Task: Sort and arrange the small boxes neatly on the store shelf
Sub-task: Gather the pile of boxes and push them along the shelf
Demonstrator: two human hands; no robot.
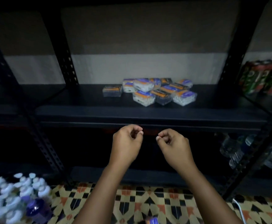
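The small boxes (150,92) sit in a loose heap just right of the frame's centre, on the dark shelf (86,113). Most lie tumbled at odd angles, some leaning on others; one box (112,90) stands a little apart at the heap's left edge, square to the shelf front. They look wrapped in clear film over blue and orange print, so we judge them light, fairly stiff, and a touch slippery under the fingers. We would take each one across its two long sides, thumb against fingers, and lift the top ones first so the pile does not slide.

Below the heap, in the lower middle of the frame, our left hand (126,143) and right hand (174,145) hang in front of the shelf's front edge, close to each other but not touching. Both have the fingers curled inward toward the thumb, and as far as we can see they hold nothing. The heap is above them in the picture and well apart, with the bare front strip of shelf between.

Further out, cans (263,76) stand at the right edge, water bottles (239,152) below them, white-capped bottles (15,194) at lower left, and patterned floor tiles (148,204) along the bottom.
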